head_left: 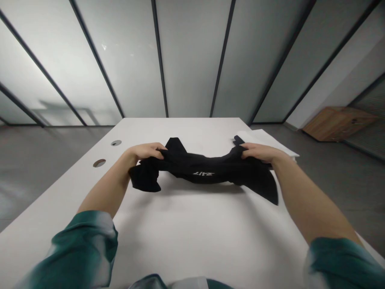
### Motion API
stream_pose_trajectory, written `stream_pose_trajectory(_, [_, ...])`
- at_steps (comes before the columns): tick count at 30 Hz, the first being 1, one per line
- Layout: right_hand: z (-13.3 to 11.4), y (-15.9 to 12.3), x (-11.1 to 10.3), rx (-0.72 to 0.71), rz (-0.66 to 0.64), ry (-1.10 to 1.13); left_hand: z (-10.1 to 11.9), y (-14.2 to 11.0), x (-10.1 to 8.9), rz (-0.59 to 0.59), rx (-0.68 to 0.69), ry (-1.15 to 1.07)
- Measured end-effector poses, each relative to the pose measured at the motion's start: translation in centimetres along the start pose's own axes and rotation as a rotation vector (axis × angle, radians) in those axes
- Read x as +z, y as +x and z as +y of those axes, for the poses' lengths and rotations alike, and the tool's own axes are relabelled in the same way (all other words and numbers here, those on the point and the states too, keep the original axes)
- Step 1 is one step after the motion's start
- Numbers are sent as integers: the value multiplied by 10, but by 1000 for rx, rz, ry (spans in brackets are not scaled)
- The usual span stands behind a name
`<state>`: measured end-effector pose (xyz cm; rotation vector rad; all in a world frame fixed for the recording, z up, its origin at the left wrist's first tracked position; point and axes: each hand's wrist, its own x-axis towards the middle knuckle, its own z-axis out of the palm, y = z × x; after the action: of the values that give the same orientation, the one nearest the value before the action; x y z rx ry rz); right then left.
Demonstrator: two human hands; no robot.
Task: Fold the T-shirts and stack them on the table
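A black garment with small white lettering, perhaps a T-shirt, is stretched between my two hands just above the white table. My left hand pinches it near its left end. At the other end my right hand grips the cloth, its fingertips partly hidden in the folds. Between the hands the fabric sags slightly, casting a shadow on the table. Loose flaps of cloth hang down outside each hand, and another piece spreads out behind the left one.
White sheets or a flat white stack lie at the table's right edge behind my right hand, with a small dark object beside them. Two round holes pierce the tabletop at left. Frosted glass panels stand beyond the table; a wooden cabinet is at far right.
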<state>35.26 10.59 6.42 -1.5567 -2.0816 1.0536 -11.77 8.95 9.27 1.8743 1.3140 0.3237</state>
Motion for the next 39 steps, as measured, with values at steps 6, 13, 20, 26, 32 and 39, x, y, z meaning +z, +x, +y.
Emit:
stream_pose_trajectory(6, [-34,83,-25,-217,555,202,23,67,-29,473,219,-317])
stream_pose_trajectory(13, [-39,95,34,-370,720,7,-28,104,12,865,83,-106])
stream_pose_trajectory(20, [-15,41,167,-456,101,-342,-71,62,115,388,76,584])
stream_pose_trajectory(26, [-11,42,180,-251,16,-613,-39,46,139,312,-71,794])
stream_pose_trajectory(32, [-3,54,145,141,295,-640,-29,49,132,420,-90,739])
stream_pose_trajectory(39, [-9,38,164,204,351,-651,-68,60,132,491,-190,518])
